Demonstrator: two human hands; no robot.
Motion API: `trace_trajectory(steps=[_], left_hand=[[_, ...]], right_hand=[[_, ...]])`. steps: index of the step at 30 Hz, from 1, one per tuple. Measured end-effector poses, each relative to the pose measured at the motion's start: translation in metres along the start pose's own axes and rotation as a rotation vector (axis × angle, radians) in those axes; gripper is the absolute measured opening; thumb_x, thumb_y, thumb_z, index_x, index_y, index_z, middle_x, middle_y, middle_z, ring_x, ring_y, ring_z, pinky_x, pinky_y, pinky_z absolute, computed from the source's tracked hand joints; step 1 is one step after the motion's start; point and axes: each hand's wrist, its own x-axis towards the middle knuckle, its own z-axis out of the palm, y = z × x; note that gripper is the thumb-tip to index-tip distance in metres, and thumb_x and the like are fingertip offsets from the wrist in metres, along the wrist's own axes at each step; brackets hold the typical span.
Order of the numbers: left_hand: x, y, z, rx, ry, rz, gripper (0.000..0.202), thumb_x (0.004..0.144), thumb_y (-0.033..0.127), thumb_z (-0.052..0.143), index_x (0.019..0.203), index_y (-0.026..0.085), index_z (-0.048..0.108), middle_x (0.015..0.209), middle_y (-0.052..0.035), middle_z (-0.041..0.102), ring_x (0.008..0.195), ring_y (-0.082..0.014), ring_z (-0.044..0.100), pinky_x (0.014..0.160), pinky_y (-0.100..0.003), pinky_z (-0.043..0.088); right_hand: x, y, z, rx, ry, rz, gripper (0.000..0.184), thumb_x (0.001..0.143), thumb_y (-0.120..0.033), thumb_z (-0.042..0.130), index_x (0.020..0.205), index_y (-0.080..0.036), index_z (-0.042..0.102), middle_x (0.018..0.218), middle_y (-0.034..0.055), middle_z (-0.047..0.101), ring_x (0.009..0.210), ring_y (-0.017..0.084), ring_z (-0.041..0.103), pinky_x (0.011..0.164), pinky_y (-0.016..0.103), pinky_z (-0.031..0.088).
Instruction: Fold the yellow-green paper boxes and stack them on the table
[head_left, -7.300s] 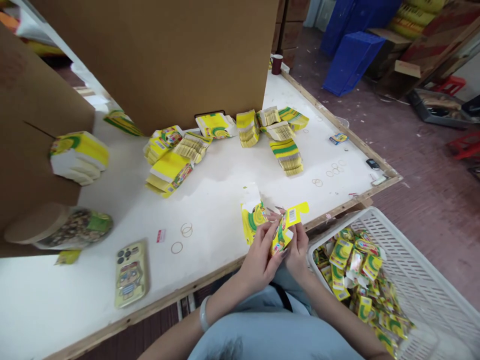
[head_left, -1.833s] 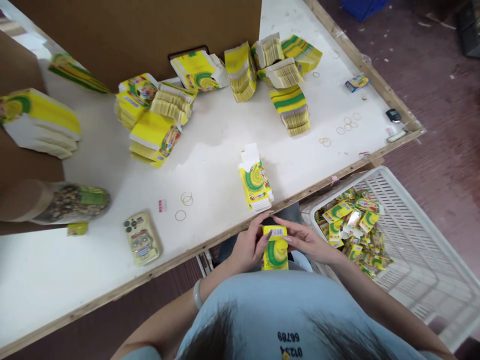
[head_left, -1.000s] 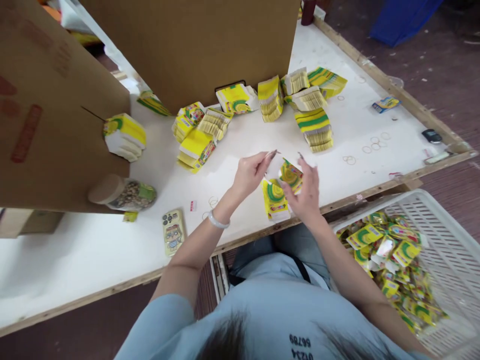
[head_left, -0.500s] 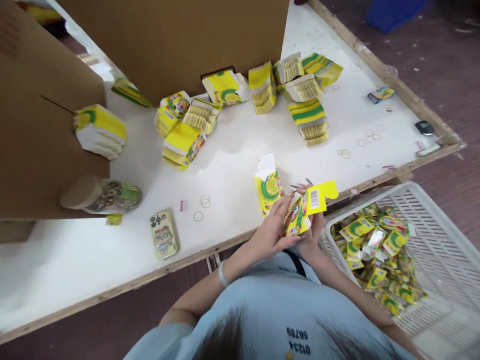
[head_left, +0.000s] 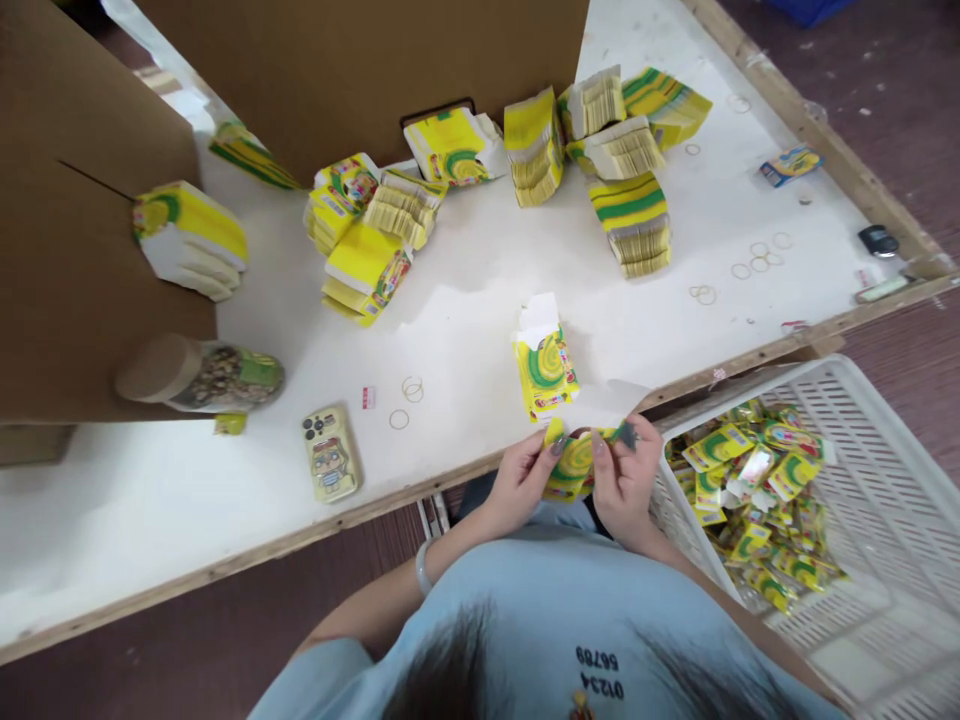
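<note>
A yellow-and-green carton (head_left: 570,472) is held between both hands, just off the near edge of the counter (head_left: 465,340). It is gripped at its left side by the left hand (head_left: 525,472), the thumb laid on its upper part; the right side is grasped by the right hand (head_left: 627,482), its fingers bent around the card. Compared with half a second ago, the carton has been turned: its swirl-printed face is now shown, and the barcoded flap that was held out to the right can no longer be made out. By this change the handling seems to be centred on the carton's far end; whether that end is closed cannot be told. Just beyond the hands, flat cartons (head_left: 547,372) are left lying on the counter. To the right, below the counter's edge, yellow packs (head_left: 720,450) are heaped in a white basket (head_left: 881,425).
</note>
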Motion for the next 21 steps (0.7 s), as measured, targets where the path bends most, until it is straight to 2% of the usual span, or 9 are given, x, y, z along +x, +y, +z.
trace_trajectory(steps=[2,4,8,10,12,14,17,19,21], left_hand=[[-0.003,-0.001,0.001,0.048,-0.081,0.077,0.059,0.103,0.062,0.039,0.133,0.019,0.066,0.121,-0.0130,0.073,0.116,-0.0274,0.066,0.109,-0.045,0.052],[-0.004,-0.001,0.001,0.119,-0.173,0.161,0.059,0.105,0.058,0.034,0.146,0.020,0.055,0.140,-0.0154,0.064,0.138,-0.0284,0.054,0.124,-0.048,0.039],[0.000,0.002,-0.001,0.185,-0.304,0.246,0.065,0.103,0.061,0.034,0.154,0.021,0.045,0.155,-0.0168,0.050,0.150,-0.0292,0.041,0.127,-0.049,0.033],[0.001,0.003,-0.002,0.141,-0.325,0.230,0.068,0.101,0.065,0.039,0.153,0.021,0.048,0.152,-0.0167,0.053,0.146,-0.0303,0.045,0.124,-0.049,0.037],[0.001,0.003,-0.002,0.049,-0.315,0.136,0.068,0.098,0.065,0.048,0.149,0.020,0.053,0.143,-0.0163,0.062,0.135,-0.0305,0.057,0.116,-0.047,0.047],[0.002,0.003,0.000,-0.060,-0.239,0.017,0.065,0.096,0.063,0.056,0.142,0.018,0.060,0.130,-0.0150,0.071,0.118,-0.0285,0.067,0.106,-0.044,0.055],[0.003,0.000,0.003,-0.159,-0.090,-0.041,0.061,0.092,0.060,0.065,0.136,0.017,0.065,0.118,-0.0126,0.076,0.101,-0.0243,0.072,0.099,-0.041,0.058],[0.000,-0.005,0.004,-0.163,-0.035,-0.037,0.069,0.091,0.058,0.067,0.147,0.020,0.053,0.114,-0.0113,0.077,0.094,-0.0219,0.073,0.094,-0.039,0.060],[-0.005,-0.012,0.004,-0.131,-0.009,-0.038,0.082,0.093,0.058,0.065,0.159,0.023,0.032,0.107,-0.0104,0.077,0.081,-0.0196,0.072,0.081,-0.036,0.062]], right_hand=[[-0.003,-0.003,0.002,0.013,-0.046,0.020,0.040,0.102,-0.049,0.052,0.134,-0.026,0.046,0.127,0.0148,0.066,0.119,0.026,0.067,0.097,0.042,0.057],[-0.002,-0.008,0.006,0.049,-0.099,0.058,0.038,0.101,-0.050,0.052,0.131,-0.027,0.047,0.125,0.0129,0.069,0.116,0.026,0.068,0.100,0.044,0.056],[0.003,-0.011,0.007,0.024,-0.041,0.052,0.032,0.103,-0.052,0.047,0.117,-0.025,0.057,0.117,0.0133,0.072,0.114,0.029,0.068,0.101,0.048,0.055],[0.003,-0.009,0.003,-0.028,0.001,0.002,0.037,0.103,-0.053,0.043,0.120,-0.024,0.059,0.120,0.0152,0.070,0.117,0.031,0.066,0.104,0.052,0.053],[0.002,-0.007,-0.002,-0.110,0.075,-0.060,0.040,0.102,-0.054,0.044,0.123,-0.024,0.060,0.126,0.0166,0.067,0.123,0.033,0.063,0.109,0.056,0.048],[0.002,-0.005,-0.006,-0.167,0.121,-0.082,0.040,0.100,-0.055,0.048,0.120,-0.023,0.063,0.125,0.0171,0.068,0.122,0.034,0.063,0.109,0.056,0.049],[0.001,-0.003,-0.006,-0.139,0.058,0.006,0.036,0.099,-0.054,0.053,0.107,-0.022,0.067,0.106,0.0148,0.074,0.107,0.032,0.070,0.094,0.048,0.058],[-0.001,0.000,-0.003,-0.065,0.057,0.055,0.038,0.099,-0.054,0.055,0.119,-0.023,0.063,0.103,0.0127,0.075,0.103,0.030,0.073,0.090,0.044,0.059],[-0.004,0.005,0.000,-0.003,0.097,0.033,0.049,0.098,-0.052,0.057,0.138,-0.024,0.052,0.109,0.0130,0.075,0.108,0.028,0.072,0.095,0.045,0.058]])
